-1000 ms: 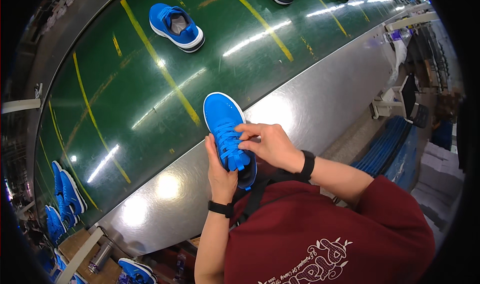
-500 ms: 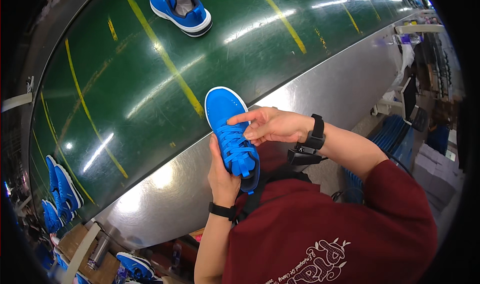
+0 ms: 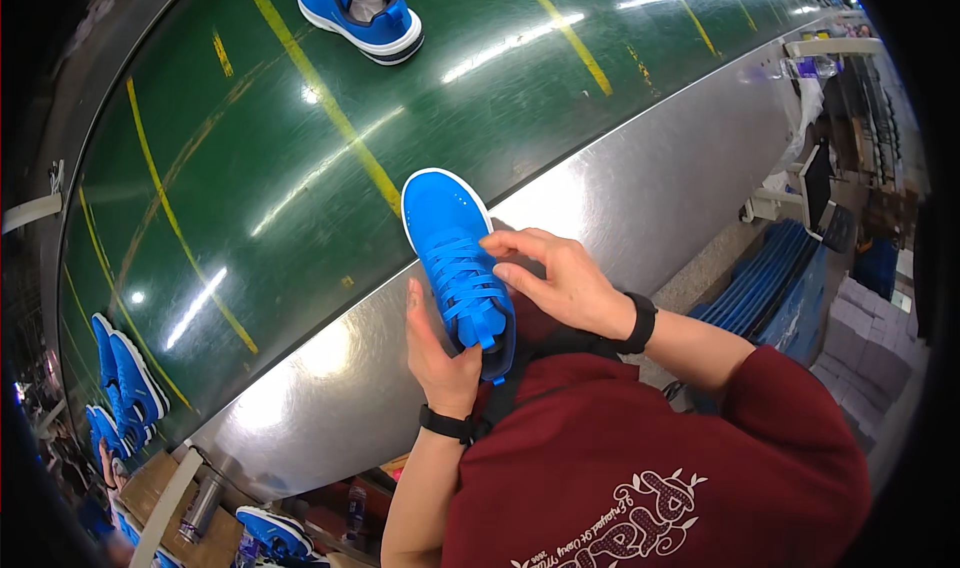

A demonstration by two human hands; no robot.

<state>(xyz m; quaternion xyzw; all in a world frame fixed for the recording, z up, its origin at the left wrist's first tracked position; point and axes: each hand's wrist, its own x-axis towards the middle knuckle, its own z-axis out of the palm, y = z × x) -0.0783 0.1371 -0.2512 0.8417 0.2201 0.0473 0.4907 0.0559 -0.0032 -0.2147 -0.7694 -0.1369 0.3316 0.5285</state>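
At centre frame I hold a blue sneaker (image 3: 455,258) toe-up over the steel ledge (image 3: 620,168) beside the green conveyor belt (image 3: 250,148). My left hand (image 3: 440,353) wraps the heel end, fingers curled behind and thumb up its side; my right hand (image 3: 560,283) rests fingertips together on the laces. The shoe looks light, its upper soft and sole stiffer, best gripped at heel and midfoot. Another blue shoe (image 3: 362,10) rides the belt, upper centre.
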